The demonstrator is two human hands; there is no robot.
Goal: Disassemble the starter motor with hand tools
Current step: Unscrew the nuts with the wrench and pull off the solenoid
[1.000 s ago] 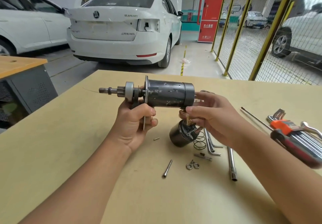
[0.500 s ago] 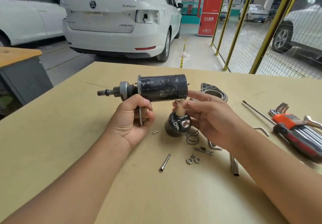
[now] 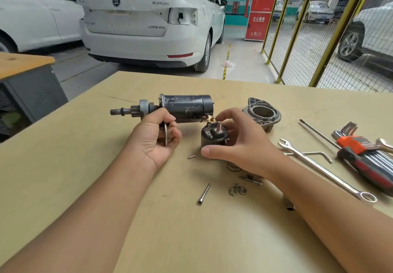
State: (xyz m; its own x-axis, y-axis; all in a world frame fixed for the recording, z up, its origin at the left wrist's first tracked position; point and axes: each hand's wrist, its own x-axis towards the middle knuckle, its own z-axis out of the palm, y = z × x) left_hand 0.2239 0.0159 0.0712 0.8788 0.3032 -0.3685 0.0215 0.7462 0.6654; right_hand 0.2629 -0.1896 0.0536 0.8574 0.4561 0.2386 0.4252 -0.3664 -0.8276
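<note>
Two hands at centre frame over the tan wooden tabletop (image 3: 74,177). Left hand (image 3: 156,140) grips the black cylindrical starter motor body (image 3: 187,108) by its thin metal flange plate, holding it level just above the tabletop, pinion shaft pointing to frame left. Right hand (image 3: 234,143) curls around the short black solenoid cylinder (image 3: 213,137) standing upright on the tabletop, just below the motor's right end; thumb at its base, fingers over the top terminals. Grey cast aluminium nose housing (image 3: 262,113) sits behind the right hand. Loose long bolt (image 3: 204,193), two hex nuts (image 3: 237,191) and small pin (image 3: 191,157) lie at lower centre. Long chrome combination wrench (image 3: 323,169) and orange-handled hex key set (image 3: 361,151) at frame right.
</note>
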